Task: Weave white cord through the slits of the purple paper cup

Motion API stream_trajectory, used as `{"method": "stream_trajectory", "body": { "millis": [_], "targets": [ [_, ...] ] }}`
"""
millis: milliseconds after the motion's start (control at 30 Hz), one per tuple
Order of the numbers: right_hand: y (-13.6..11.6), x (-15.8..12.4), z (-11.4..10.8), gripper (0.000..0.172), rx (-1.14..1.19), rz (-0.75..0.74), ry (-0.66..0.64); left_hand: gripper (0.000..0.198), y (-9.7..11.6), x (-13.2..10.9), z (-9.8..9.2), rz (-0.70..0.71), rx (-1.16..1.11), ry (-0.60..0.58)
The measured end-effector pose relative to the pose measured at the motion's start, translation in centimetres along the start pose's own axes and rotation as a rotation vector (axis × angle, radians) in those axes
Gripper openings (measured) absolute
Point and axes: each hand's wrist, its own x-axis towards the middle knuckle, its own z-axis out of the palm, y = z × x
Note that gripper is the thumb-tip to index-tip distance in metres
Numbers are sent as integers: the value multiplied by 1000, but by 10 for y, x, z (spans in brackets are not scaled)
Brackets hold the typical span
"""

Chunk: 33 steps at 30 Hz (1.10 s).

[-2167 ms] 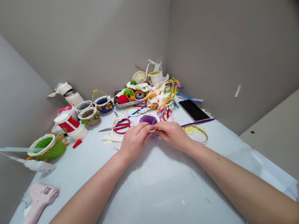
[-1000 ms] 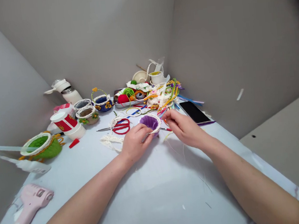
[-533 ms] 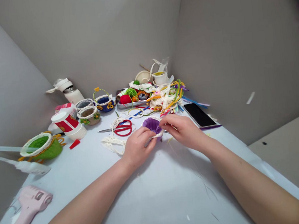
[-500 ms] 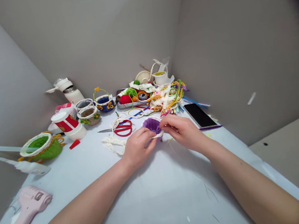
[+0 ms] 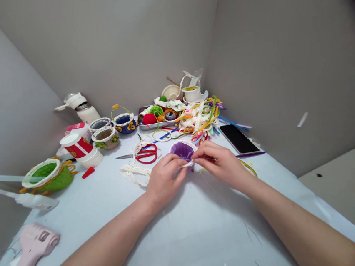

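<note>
A small purple cup (image 5: 181, 150) with a white lacy rim stands between my hands, its open top facing me. My left hand (image 5: 166, 176) is closed, with thumb and fingers pinching the near rim and its white trim. A white lace strip (image 5: 136, 173) lies on the table just left of that hand. At the cup's right near side, the fingers of my right hand (image 5: 217, 158) are pinched on a thin, pale needle-like piece. A fine thread seems to trail below it. The cup's lower part is mostly hidden by my hands.
Red-handled scissors (image 5: 146, 153) lie left of the cup, and a phone (image 5: 240, 138) to the right. Behind are a tray of yarn balls (image 5: 150, 119) and tangled strips (image 5: 199, 118). Decorated baskets (image 5: 124, 123), paper cups (image 5: 80, 150) and a pink glue gun (image 5: 34, 247) line the left.
My right hand has turned and shifted slightly down at the rim, uncovering more of the cup. The thin piece in its fingers shows more clearly. My left hand keeps its hold.
</note>
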Motion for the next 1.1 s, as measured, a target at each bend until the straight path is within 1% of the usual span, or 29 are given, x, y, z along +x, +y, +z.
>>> {"method": "stream_trajectory", "body": {
  "millis": [67, 167, 367, 567, 700, 800, 933, 1000, 1100],
  "targets": [
    [-3, -1, 5, 10, 15, 41, 15, 11, -1, -1, 1, -23, -29, 1],
    [-5, -2, 10, 11, -14, 53, 16, 11, -1, 0, 1, -63, -85, 13],
    [-5, -4, 11, 13, -47, 67, 3, 14, 1, 4, 0, -111, -202, -2],
    [-4, -5, 11, 12, -26, 53, 6, 8, -1, 3, 1, -114, -195, 18],
    [-1, 0, 2, 15, -4, -13, 72, 10, -2, 3, 1, -81, -155, 16],
    [2, 6, -10, 18, -67, -110, 104, 10, -2, 3, 1, -76, -147, 16],
    [3, 15, -19, 24, -211, -222, 9, 11, -3, 1, 1, -78, -147, 24],
    [4, 18, -19, 27, -272, -261, -36, 12, -3, 0, 1, -78, -153, 21],
    [5, 20, -15, 26, -317, -304, -78, 12, -5, 0, 1, -70, -157, 12]
  ]
}}
